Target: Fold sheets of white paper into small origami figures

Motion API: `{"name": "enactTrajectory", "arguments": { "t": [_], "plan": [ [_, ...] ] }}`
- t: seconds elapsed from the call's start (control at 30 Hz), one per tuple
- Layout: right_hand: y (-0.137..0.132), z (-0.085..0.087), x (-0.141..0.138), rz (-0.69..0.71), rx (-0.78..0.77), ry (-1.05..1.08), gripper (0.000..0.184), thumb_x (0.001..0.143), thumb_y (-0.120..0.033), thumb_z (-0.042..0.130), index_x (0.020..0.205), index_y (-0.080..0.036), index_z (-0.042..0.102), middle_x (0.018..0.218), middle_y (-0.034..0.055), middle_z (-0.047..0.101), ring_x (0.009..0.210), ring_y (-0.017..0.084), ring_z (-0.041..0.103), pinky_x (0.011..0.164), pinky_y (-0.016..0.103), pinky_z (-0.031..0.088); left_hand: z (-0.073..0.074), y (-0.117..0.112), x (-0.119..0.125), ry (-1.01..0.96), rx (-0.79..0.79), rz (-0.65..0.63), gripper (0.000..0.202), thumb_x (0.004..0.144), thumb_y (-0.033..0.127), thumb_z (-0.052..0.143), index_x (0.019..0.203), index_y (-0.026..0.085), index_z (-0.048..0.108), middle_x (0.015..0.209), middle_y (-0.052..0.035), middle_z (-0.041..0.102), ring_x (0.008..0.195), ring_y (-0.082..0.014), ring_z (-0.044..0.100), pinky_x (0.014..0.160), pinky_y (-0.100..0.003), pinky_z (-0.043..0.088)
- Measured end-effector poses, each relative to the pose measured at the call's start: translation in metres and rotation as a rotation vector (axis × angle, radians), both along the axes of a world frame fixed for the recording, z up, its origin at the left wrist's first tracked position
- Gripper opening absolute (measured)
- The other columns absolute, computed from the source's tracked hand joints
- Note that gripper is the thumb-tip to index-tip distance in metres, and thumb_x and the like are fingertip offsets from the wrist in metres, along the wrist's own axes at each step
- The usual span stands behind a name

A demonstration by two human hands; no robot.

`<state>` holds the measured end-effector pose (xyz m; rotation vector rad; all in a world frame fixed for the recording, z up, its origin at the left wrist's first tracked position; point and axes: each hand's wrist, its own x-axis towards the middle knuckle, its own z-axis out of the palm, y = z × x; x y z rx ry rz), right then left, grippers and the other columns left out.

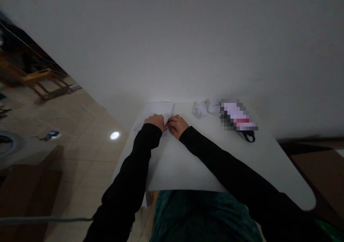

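My left hand [156, 121] is closed, its fingers curled at the edge of a white sheet of paper [158, 107] on the table. Facing it, my right hand [178, 126] pinches with thumb and fingertips, almost touching the left. A small white piece of paper [166, 124] shows between the fingertips of both hands; its shape is mostly hidden. Beyond my right hand lie a folded white paper piece [200, 109] and a second folded paper piece [214, 107].
A blurred-out flat object [238, 114] with a black loop strap [249, 136] lies at the right on the white table [185, 166]. A plain wall [172, 48] rises at the table's far edge. Left on the floor are a cardboard box [27, 188] and wooden chair [40, 77].
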<state>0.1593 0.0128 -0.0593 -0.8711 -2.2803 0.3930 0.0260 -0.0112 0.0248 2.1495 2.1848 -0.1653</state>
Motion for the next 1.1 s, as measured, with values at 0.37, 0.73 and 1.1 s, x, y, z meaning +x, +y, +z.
{"name": "enactTrajectory", "arguments": {
  "t": [0.37, 0.73, 1.1],
  "plan": [
    [-0.004, 0.004, -0.003, -0.058, -0.186, 0.194, 0.023, 0.075, -0.01, 0.054, 0.089, -0.018, 0.07, 0.102, 0.0096, 0.066, 0.099, 0.023, 0.054, 0.088, 0.041, 0.041, 0.055, -0.001, -0.052, -0.562, 0.378, 0.093, 0.021, 0.075, 0.035, 0.044, 0.064, 0.017, 0.046, 0.061, -0.0026, 0.05, 0.067, -0.017, 0.053, 0.061, -0.028, 0.041],
    [0.001, 0.049, 0.054, -0.12, -0.95, 1.049, 0.047, 0.059, -0.061, 0.07, 0.08, -0.019, 0.063, 0.081, 0.0066, 0.071, 0.072, 0.019, 0.066, 0.063, 0.033, 0.055, 0.051, 0.002, -0.019, -1.427, 0.249, -0.027, 0.039, 0.063, 0.028, 0.043, 0.097, 0.013, 0.055, 0.074, -0.0027, 0.058, 0.056, -0.0107, 0.05, 0.049, -0.02, 0.037],
    [-0.018, 0.016, 0.083, -0.211, -0.901, 0.901, 0.035, 0.042, -0.039, 0.083, 0.064, -0.015, 0.068, 0.063, 0.0028, 0.071, 0.052, 0.015, 0.062, 0.05, 0.028, 0.051, -0.012, 0.007, -0.011, -1.196, -0.174, -0.158, 0.048, 0.062, 0.05, 0.071, 0.089, 0.011, 0.064, 0.088, -0.0084, 0.069, 0.075, -0.0185, 0.063, 0.064, -0.028, 0.05]
  ]
}}
